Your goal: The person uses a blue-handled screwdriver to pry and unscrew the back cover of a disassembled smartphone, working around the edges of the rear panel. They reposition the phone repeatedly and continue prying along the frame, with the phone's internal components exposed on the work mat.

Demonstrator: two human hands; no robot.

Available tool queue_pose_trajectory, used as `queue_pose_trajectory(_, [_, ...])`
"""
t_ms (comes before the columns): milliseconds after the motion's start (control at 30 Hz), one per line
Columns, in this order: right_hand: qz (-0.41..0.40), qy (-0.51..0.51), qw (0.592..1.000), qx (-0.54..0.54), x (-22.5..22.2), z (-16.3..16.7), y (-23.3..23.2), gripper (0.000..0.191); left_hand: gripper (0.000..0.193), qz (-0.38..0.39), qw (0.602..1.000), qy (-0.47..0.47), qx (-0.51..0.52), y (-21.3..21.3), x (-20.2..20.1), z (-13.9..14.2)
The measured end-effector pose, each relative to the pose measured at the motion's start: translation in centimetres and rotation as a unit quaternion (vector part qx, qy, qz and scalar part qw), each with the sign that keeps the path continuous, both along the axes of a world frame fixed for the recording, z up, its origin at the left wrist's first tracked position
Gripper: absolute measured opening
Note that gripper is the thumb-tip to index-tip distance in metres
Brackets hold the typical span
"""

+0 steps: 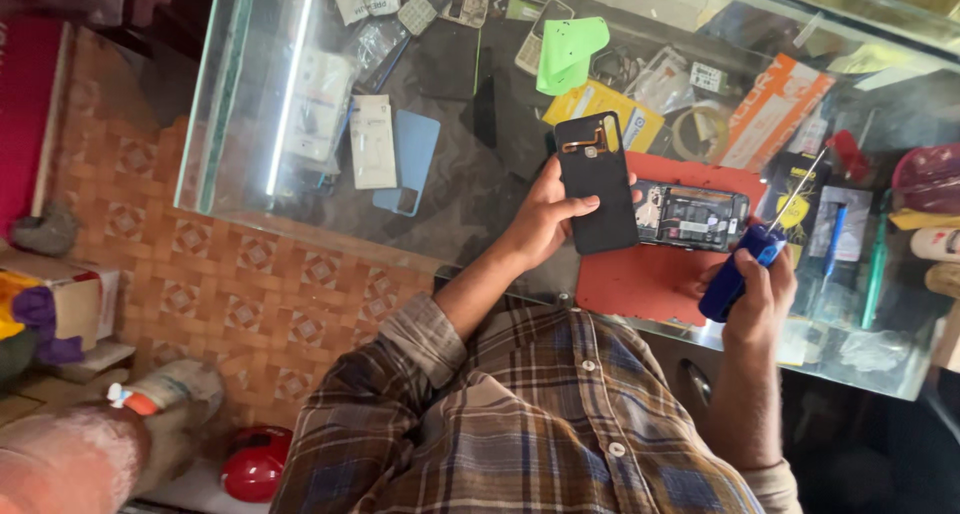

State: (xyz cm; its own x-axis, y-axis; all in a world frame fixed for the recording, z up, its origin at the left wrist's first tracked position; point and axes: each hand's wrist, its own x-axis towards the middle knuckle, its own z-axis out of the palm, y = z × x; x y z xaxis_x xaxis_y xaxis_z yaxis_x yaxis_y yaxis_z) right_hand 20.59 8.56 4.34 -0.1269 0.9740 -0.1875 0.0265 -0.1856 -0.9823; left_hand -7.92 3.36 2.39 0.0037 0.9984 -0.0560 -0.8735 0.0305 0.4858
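On the red mat that lies on the glass table, an opened phone rests face down with its circuit board and inner parts bare. Just to the left of the mat's upper edge, the left hand is clamped around a black back cover, thumb across its face and fingers behind, holding it upright and slightly above the mat so that its lower edge overlaps the phone's left end. At the mat's right edge, the right hand is closed around the blue handle of a screwdriver, whose thin metal shaft points up and away from the phone. The two hands are well apart, one on either side of the mat.

The step in hand looks like disassembly or repair: the cover is off and the tool is raised rather than set to a screw. The next move would call for laying the cover aside off the mat, then bringing the screwdriver tip down onto the exposed board with a steady hold.

Beyond the mat, under the glass, lie a light blue cover, a green sheet, and assorted packets. A blue pen sits right of the mat.
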Motion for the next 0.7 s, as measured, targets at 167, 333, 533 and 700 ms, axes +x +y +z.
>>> queue_pose_trajectory(167, [0.005,-0.032,0.999,0.000,0.4,-0.3,-0.7,0.051,0.060,-0.007,1.000,0.021,0.011,0.2,-0.3,0.0])
queue_pose_trajectory(333, [0.006,-0.025,0.999,-0.020,0.3,-1.0,-1.8,0.040,0.064,-0.019,1.000,0.000,0.013,0.4,-0.5,-0.5])
queue_pose_trajectory(533, [-0.048,0.120,0.991,0.034,1.0,2.6,0.5,0.038,0.071,-0.033,0.999,-0.004,-0.009,0.7,-0.4,0.8])
queue_pose_trajectory(700, [-0.117,0.187,0.975,0.022,3.6,5.5,6.6,0.048,0.074,-0.083,0.996,0.037,-0.009,0.8,-0.9,1.5])
